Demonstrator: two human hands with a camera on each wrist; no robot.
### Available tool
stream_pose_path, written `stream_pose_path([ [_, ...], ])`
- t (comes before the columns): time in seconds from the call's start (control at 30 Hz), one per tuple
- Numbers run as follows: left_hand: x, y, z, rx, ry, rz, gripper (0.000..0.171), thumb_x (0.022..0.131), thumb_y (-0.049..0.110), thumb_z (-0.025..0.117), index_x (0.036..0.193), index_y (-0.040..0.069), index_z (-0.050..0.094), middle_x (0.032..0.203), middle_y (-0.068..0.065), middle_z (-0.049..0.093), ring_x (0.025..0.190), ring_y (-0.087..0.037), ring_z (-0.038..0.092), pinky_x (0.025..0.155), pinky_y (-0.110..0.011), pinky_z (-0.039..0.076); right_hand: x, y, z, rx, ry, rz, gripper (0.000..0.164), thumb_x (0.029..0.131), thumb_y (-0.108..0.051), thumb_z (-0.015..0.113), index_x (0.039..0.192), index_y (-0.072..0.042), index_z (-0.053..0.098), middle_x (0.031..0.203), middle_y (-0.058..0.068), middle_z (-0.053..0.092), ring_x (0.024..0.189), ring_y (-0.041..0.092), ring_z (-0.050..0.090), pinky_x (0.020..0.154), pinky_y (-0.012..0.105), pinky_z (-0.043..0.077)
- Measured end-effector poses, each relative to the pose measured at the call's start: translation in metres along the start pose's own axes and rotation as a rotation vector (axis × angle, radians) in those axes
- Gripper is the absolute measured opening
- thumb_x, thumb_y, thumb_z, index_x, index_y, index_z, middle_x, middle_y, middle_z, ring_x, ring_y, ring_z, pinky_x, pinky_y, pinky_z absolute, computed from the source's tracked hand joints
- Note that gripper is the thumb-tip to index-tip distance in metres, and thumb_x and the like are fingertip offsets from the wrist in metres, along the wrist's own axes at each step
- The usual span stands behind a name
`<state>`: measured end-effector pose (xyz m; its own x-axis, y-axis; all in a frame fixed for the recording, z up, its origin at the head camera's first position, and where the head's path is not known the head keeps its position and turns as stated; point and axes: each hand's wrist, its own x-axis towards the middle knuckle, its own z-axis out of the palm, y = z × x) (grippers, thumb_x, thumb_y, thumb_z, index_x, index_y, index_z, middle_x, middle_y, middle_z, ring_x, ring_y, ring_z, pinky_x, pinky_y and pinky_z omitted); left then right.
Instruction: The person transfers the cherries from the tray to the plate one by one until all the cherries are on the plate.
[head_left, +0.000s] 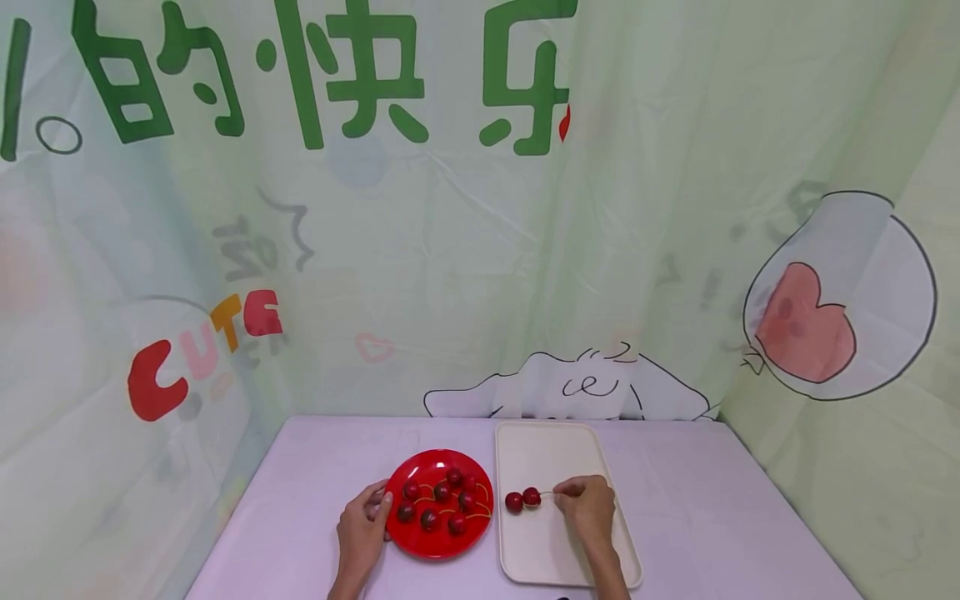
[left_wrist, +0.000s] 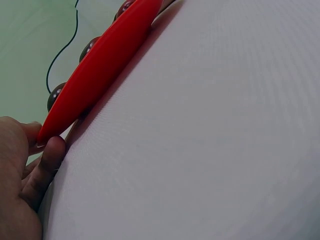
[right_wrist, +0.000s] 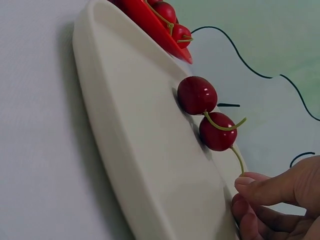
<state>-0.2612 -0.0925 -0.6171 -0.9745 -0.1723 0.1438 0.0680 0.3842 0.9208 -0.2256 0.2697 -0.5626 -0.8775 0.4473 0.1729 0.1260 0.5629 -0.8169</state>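
Note:
My right hand [head_left: 588,507] pinches the green stem of a red cherry [head_left: 532,497] between thumb and forefinger. That cherry is on or just over the beige tray [head_left: 543,550]; contact is hard to tell. Beside it, on the tray, lies a second cherry [head_left: 513,502], whose stem curves across the first in the right wrist view. To the left, my left hand [head_left: 362,527] grips the rim of a round red plate [head_left: 435,548], with the thumb on top and a finger under the edge in the left wrist view. Several stemmed cherries [head_left: 429,520] rest on the plate.
Plate and tray stand side by side on a table with a pale cloth [head_left: 697,517]. Behind and at both sides hangs a printed curtain [head_left: 465,275]. A small dark object [head_left: 562,598] shows at the bottom edge of the head view.

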Motion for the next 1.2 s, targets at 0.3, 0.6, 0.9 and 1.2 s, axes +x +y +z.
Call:
stream_pose_path([
  [0.3, 0.0, 0.0, 0.001, 0.01, 0.006, 0.011, 0.033, 0.107, 0.011, 0.07, 0.139, 0.002, 0.072, 0.113, -0.019, 0.076, 0.059, -0.011, 0.06, 0.051, -0.021, 0.056, 0.007, 0.015, 0.001, 0.011, -0.001, -0.002, 0.007, 0.076, 0.002, 0.083, 0.082, -0.002, 0.085, 0.07, 0.006, 0.077, 0.066, 0.012, 0.062, 0.066, 0.03, 0.046],
  [0.6, 0.0, -0.001, 0.002, 0.022, 0.009, -0.011, 0.034, 0.108, 0.013, 0.069, 0.14, 0.004, 0.071, 0.116, -0.02, 0.076, 0.061, -0.012, 0.06, 0.052, -0.02, 0.056, 0.006, 0.014, 0.002, 0.024, 0.031, 0.001, 0.01, 0.076, 0.004, 0.084, 0.076, -0.006, 0.084, 0.065, 0.003, 0.074, 0.061, 0.008, 0.059, 0.064, 0.027, 0.044],
  [0.9, -0.001, 0.0, 0.001, 0.026, 0.001, -0.017, 0.034, 0.108, 0.013, 0.069, 0.141, 0.005, 0.071, 0.116, -0.019, 0.077, 0.061, -0.013, 0.061, 0.053, -0.02, 0.056, -0.001, 0.001, -0.007, 0.027, -0.006, 0.052, 0.003, 0.081, 0.002, 0.084, 0.082, -0.001, 0.084, 0.069, 0.006, 0.077, 0.064, 0.008, 0.058, 0.066, 0.026, 0.044],
  [1.2, 0.0, 0.002, 0.0, 0.021, -0.006, -0.013, 0.034, 0.108, 0.012, 0.07, 0.14, 0.004, 0.072, 0.113, -0.017, 0.076, 0.062, -0.012, 0.061, 0.053, -0.02, 0.056, -0.004, -0.001, -0.009, 0.117, -0.046, 0.102, 0.008, 0.082, 0.0, 0.086, 0.088, 0.006, 0.084, 0.073, 0.01, 0.079, 0.064, 0.008, 0.06, 0.061, 0.019, 0.045],
])
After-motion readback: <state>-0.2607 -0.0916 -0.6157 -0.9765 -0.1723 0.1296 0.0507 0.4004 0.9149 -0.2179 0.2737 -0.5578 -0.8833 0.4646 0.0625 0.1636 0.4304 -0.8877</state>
